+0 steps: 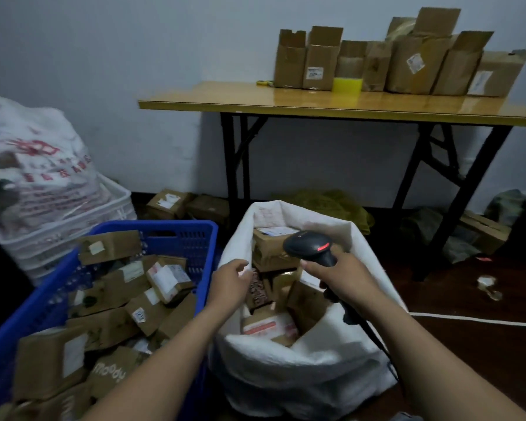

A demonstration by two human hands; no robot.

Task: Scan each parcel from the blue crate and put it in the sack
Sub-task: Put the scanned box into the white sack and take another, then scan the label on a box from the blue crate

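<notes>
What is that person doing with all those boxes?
The blue crate is heaped with parcels waiting to be scanned. The person's right hand holds a black scanner, its red light on, above the open white sack, which already has several boxes inside. The left hand is empty, fingers relaxed, at the sack's edge.

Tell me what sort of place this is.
Probably a small parcel sorting or dispatch room. A blue crate is heaped with labelled cardboard parcels, a white sack beside it holds more, the right hand holds a barcode scanner, and opened cartons line a folding table.
</notes>
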